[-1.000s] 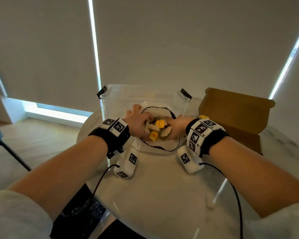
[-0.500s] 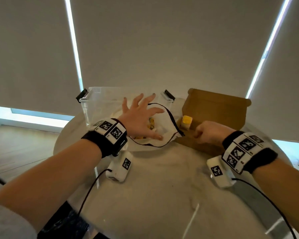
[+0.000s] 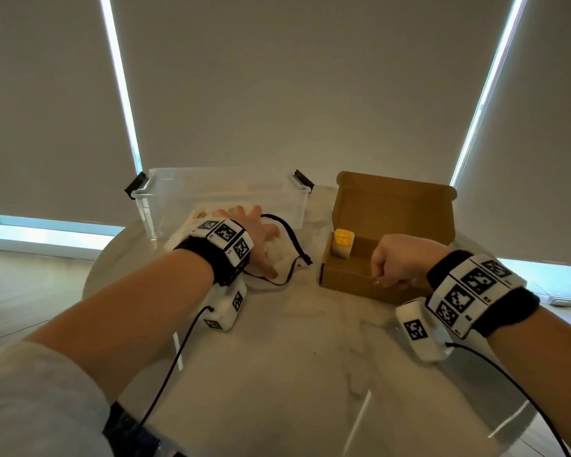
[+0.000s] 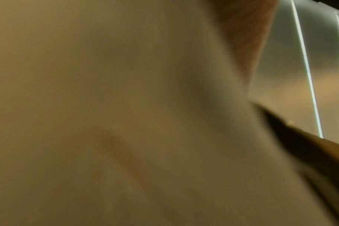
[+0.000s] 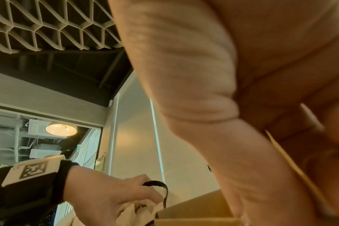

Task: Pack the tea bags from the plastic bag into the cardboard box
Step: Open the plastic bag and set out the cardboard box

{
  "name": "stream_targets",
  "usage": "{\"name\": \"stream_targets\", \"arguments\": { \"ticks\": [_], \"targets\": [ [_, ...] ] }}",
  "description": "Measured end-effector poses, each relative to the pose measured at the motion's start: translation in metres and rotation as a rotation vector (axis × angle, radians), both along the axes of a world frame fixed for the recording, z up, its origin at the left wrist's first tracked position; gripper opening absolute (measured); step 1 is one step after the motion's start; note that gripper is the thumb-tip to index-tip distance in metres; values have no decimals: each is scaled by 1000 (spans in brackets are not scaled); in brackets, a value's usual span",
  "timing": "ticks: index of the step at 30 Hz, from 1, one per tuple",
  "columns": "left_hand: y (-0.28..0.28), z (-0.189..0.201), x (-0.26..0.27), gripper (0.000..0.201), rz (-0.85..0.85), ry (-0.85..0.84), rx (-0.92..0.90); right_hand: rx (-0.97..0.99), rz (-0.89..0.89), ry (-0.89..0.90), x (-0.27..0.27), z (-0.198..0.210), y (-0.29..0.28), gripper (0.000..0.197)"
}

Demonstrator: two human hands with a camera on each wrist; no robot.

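One tea bag (image 3: 343, 243) stands in cardboard box (image 3: 393, 206), right hand (image 3: 399, 262) gripping its wall; left hand (image 3: 261, 245) flat on plastic bag (image 3: 284, 258).

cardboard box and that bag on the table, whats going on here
A person is packing tea bags into the open cardboard box. One yellow tea bag already stands at its left end. The right hand is curled at the box's front wall; whether it holds anything is hidden. The left hand rests flat on the white bag beside a clear plastic bin.
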State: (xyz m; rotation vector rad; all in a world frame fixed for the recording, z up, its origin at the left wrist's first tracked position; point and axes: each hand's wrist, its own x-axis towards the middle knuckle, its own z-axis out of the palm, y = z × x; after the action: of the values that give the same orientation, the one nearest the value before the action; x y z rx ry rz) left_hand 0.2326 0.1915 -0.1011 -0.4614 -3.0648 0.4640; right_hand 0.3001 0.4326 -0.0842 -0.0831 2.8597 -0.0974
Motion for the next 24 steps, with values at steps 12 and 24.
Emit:
{"name": "stream_targets", "arguments": {
  "ticks": [12,24],
  "targets": [
    [-67,12,16,68,-49,131,408,-508,381,400,-17,10,-122,25],
    [-83,-2,19,125,35,73,450,-197,309,234,-79,-14,-188,32]
  ]
}}
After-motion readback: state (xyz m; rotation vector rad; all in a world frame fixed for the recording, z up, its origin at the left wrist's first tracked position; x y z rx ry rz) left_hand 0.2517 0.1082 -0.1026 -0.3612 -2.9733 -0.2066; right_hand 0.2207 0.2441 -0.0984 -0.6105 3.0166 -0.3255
